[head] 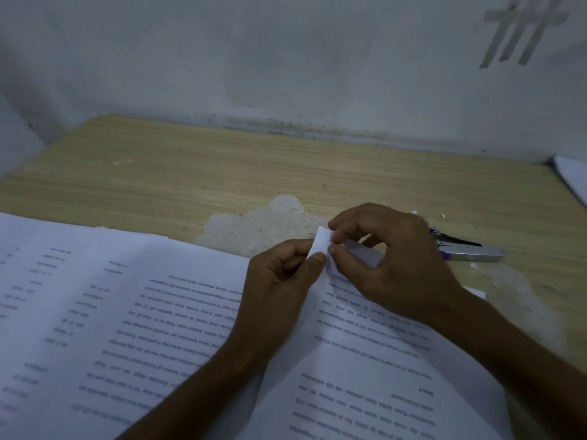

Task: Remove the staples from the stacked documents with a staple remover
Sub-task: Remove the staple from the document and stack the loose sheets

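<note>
A pale, stained wall [286,58] rises behind the far edge of a light wood-grain surface [158,173] and closes in its far-left corner. Crossed whitish strips [524,30] are stuck to the wall high above the far-right corner. Midway along the surface, a worn patch [254,227] shows where the laminate has peeled.

The stacked documents [127,312] cover the near-left part, with printed pages spread in two overlapping lots and the print upside down to the viewer. Both forearms cross them from the near edge and hide part of the text.

The left hand [279,281] and the right hand [390,258] meet over the middle. Each grip is closed on the upturned corner [319,241] of the top sheets, pinched between thumb and fingers.

One silver-and-purple tool [467,249] lies just behind the right hand toward the right edge, partly hidden by it; whether it is the staple remover I cannot tell. A white sheet [571,179] juts in at the right edge. Three small paper scraps [413,212] lie around the tool.
</note>
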`<act>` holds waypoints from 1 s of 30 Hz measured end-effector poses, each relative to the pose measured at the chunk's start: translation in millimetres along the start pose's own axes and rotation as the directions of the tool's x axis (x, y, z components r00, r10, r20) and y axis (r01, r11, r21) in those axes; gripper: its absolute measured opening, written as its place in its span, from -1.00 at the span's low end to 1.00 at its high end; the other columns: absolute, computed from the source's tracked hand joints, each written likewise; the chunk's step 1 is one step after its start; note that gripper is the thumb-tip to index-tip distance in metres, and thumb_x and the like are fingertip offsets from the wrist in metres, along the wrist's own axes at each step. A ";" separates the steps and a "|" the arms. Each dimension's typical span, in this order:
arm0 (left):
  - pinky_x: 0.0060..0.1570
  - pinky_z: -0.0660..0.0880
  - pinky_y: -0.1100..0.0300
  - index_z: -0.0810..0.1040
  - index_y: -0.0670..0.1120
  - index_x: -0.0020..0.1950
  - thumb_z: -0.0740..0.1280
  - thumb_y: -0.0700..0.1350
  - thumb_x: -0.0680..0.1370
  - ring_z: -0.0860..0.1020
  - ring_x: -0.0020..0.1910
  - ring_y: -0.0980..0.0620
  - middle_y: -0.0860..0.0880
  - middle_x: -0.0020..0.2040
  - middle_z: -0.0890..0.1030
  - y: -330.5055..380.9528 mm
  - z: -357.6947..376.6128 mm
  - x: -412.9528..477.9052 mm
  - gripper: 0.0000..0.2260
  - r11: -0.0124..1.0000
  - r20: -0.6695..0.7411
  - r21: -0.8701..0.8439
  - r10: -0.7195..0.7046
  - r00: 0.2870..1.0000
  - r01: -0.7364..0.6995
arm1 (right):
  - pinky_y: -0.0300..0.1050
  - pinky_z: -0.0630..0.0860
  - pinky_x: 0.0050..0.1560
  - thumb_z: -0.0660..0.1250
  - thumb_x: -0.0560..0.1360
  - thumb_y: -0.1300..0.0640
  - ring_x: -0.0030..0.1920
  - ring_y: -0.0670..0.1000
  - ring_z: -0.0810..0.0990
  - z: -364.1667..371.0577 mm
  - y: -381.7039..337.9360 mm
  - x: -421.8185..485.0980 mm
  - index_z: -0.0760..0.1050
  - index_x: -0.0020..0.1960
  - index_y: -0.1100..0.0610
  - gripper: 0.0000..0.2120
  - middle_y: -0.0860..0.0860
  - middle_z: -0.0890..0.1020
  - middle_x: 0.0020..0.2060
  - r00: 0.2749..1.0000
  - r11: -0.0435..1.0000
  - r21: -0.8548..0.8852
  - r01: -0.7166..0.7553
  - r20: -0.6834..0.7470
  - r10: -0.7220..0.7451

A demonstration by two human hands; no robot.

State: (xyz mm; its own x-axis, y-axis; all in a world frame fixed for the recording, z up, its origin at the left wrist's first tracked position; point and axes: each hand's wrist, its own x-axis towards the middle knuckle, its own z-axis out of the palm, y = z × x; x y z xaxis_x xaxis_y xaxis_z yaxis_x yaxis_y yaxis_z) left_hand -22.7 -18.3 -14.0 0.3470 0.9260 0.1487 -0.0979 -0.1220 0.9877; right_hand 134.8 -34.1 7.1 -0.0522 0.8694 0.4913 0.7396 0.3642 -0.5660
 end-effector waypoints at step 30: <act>-0.11 0.58 0.26 0.65 0.20 -0.08 0.30 -0.19 0.53 0.67 -0.11 0.10 0.09 -0.15 0.70 -2.2 2.0 -0.9 -0.72 0.988 0.000 0.055 0.147 0.989 -0.147 | -0.02 0.46 -0.16 0.12 0.46 -0.09 -0.21 -0.03 0.50 3.0 -22.9 2.3 0.49 -0.21 0.09 -0.70 -0.06 0.52 -0.22 0.981 0.949 -0.292 -0.122 0.111 0.160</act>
State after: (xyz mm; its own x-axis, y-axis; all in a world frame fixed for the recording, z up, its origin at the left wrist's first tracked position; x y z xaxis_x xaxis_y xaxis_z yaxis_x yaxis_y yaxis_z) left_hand -21.0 -19.6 -16.3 0.3288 0.8979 0.2926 -0.0962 -0.2764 0.9562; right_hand 115.8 -39.4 19.2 -0.0075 0.9481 0.3178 0.9040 0.1423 -0.4032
